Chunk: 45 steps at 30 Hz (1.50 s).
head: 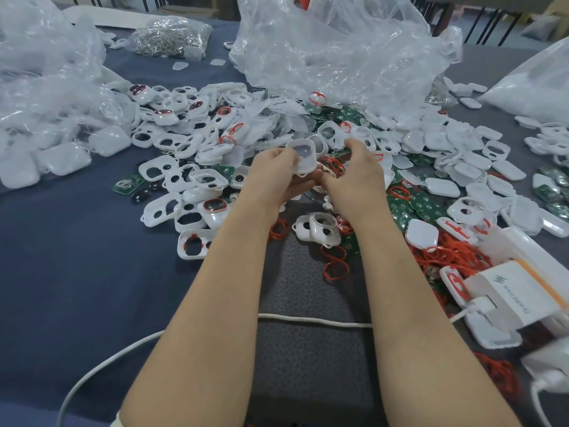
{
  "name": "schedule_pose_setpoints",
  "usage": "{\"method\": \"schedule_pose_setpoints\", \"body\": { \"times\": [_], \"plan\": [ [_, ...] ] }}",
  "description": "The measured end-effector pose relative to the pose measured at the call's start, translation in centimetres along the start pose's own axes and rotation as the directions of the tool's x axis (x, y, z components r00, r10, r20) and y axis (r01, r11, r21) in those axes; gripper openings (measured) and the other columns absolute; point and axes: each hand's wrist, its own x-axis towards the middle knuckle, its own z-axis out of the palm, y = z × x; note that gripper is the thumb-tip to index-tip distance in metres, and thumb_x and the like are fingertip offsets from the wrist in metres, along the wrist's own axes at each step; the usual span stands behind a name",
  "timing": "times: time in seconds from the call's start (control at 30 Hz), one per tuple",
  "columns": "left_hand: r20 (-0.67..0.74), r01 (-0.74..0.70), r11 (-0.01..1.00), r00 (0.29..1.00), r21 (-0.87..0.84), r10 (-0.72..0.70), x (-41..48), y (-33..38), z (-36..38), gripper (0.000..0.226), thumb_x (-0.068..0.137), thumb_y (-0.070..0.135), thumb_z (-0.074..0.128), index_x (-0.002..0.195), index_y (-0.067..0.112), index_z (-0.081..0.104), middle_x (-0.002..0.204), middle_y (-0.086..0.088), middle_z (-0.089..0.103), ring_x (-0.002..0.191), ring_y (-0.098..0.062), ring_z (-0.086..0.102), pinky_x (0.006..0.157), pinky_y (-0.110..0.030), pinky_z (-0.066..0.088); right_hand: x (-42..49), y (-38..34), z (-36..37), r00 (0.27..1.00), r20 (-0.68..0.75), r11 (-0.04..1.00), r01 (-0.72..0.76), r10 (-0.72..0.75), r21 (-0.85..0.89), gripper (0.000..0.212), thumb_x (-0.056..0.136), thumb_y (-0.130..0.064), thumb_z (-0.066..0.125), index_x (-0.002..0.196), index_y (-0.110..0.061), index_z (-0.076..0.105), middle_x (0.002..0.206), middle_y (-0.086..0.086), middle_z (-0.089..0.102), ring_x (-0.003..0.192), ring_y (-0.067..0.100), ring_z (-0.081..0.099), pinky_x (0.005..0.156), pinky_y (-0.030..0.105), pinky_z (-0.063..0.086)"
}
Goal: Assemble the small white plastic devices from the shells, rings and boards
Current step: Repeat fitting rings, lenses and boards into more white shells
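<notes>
Two grips: left hand (274, 172) pinches glossy rounded-square shell (303, 157); right hand (357, 171) holds thin red ring (334, 165).

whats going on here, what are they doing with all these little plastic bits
A person is putting small devices together by hand. The left hand holds a white shell above the table, and the right hand holds a red-ringed piece right beside it. Loose shells, red rings and green boards lie heaped on the blue cloth, with plastic bags behind.
</notes>
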Motion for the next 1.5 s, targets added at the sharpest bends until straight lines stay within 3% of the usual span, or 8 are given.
{"method": "schedule_pose_setpoints", "body": {
  "times": [0.13, 0.27, 0.4, 0.6, 0.7, 0.87, 1.27, 1.5],
  "plan": [
    [-0.045, -0.027, 0.999, 0.999, 0.019, 0.027, 0.2, -0.2, -0.3, 0.018, 0.096, 0.001, 0.036, 0.099, 0.004, 0.054, 0.089, -0.018, 0.068, 0.061, -0.014, 0.069, 0.062, -0.024, 0.059, -0.1, -0.2, -0.5, 1.0, 0.025, 0.994, 0.011, -0.014, 0.109, 0.056, 0.088, -0.017, 0.06, 0.14, -0.011, 0.041, 0.137, 0.005, 0.05, 0.125, 0.018, 0.044, 0.094, 0.017, 0.03],
    [-0.044, -0.035, 0.998, 0.998, 0.061, 0.038, 0.3, -0.2, -0.2, 0.017, 0.098, 0.008, 0.04, 0.097, 0.009, 0.056, 0.094, -0.015, 0.07, 0.063, -0.013, 0.07, 0.063, -0.025, 0.06, -0.3, -0.3, -1.0, 0.996, -0.094, 0.954, 0.021, 0.007, 0.298, 0.022, 0.094, -0.02, 0.055, 0.115, -0.015, 0.062, 0.099, -0.005, 0.063, 0.088, 0.008, 0.058, 0.077, 0.014, 0.044],
    [-0.042, 0.021, 0.999, 0.999, 0.046, -0.019, 0.3, 0.1, 0.0, 0.024, 0.098, 0.02, 0.044, 0.105, 0.01, 0.065, 0.103, -0.019, 0.071, 0.068, -0.019, 0.07, 0.071, -0.032, 0.059, -0.4, -0.3, -1.4, 0.991, -0.119, 0.897, 0.005, 0.053, 0.442, 0.023, 0.093, -0.009, 0.053, 0.112, -0.02, 0.045, 0.082, -0.003, 0.064, 0.071, 0.016, 0.066, 0.061, 0.012, 0.047],
    [-0.032, 0.06, 0.996, 0.998, 0.062, -0.058, 0.1, 0.0, 0.1, 0.047, 0.104, 0.044, 0.029, 0.109, 0.01, 0.061, 0.1, -0.019, 0.071, 0.088, -0.028, 0.068, 0.07, -0.033, 0.059, -0.3, -0.6, -1.6, 0.996, -0.092, 0.875, 0.024, 0.024, 0.484, 0.013, 0.092, -0.011, 0.059, 0.103, -0.016, 0.062, 0.091, -0.001, 0.068, 0.079, 0.013, 0.065, 0.083, 0.032, 0.055],
    [0.018, 0.052, 0.996, 0.998, 0.072, -0.053, -0.1, -0.2, 0.2, 0.052, 0.104, 0.046, 0.026, 0.093, 0.01, 0.062, 0.08, -0.012, 0.073, 0.07, -0.022, 0.07, 0.057, -0.028, 0.059, -0.3, -0.8, -1.6, 0.996, -0.069, 0.888, 0.082, -0.057, 0.452, 0.022, 0.094, -0.008, 0.053, 0.107, -0.019, 0.067, 0.092, -0.008, 0.068, 0.077, 0.003, 0.064, 0.079, 0.021, 0.054],
    [0.056, 0.031, 0.997, 0.998, 0.073, -0.035, -0.1, -0.3, 0.1, 0.054, 0.104, 0.046, 0.026, 0.083, 0.012, 0.062, 0.064, -0.006, 0.071, 0.06, -0.019, 0.07, 0.058, -0.028, 0.06, -0.5, -0.8, -1.2, 0.993, -0.064, 0.906, 0.116, -0.099, 0.406, 0.012, 0.093, -0.006, 0.055, 0.099, -0.015, 0.059, 0.09, 0.002, 0.066, 0.083, 0.015, 0.064, 0.083, 0.035, 0.054],
    [0.047, 0.031, 0.99, 0.998, 0.137, -0.038, 0.5, -0.6, 0.3, 0.055, 0.104, 0.048, 0.027, 0.078, 0.014, 0.062, 0.063, -0.004, 0.07, 0.07, -0.021, 0.068, 0.076, -0.036, 0.059, -0.3, -0.7, -0.8, 0.992, -0.034, 0.933, 0.129, -0.125, 0.335, 0.013, 0.091, -0.007, 0.056, 0.093, -0.019, 0.063, 0.076, -0.012, 0.06, 0.074, 0.003, 0.058, 0.067, 0.011, 0.043],
    [0.047, 0.023, 0.988, 0.998, 0.152, -0.031, 0.6, -0.7, 0.1, 0.054, 0.103, 0.048, 0.027, 0.081, 0.015, 0.063, 0.065, -0.004, 0.071, 0.067, -0.019, 0.07, 0.069, -0.032, 0.06, -0.3, -0.7, -0.7, 0.993, -0.029, 0.94, 0.119, -0.116, 0.32, 0.013, 0.092, -0.008, 0.056, 0.097, -0.016, 0.065, 0.079, -0.01, 0.061, 0.076, 0.004, 0.058, 0.069, 0.013, 0.045]
  ]
}}
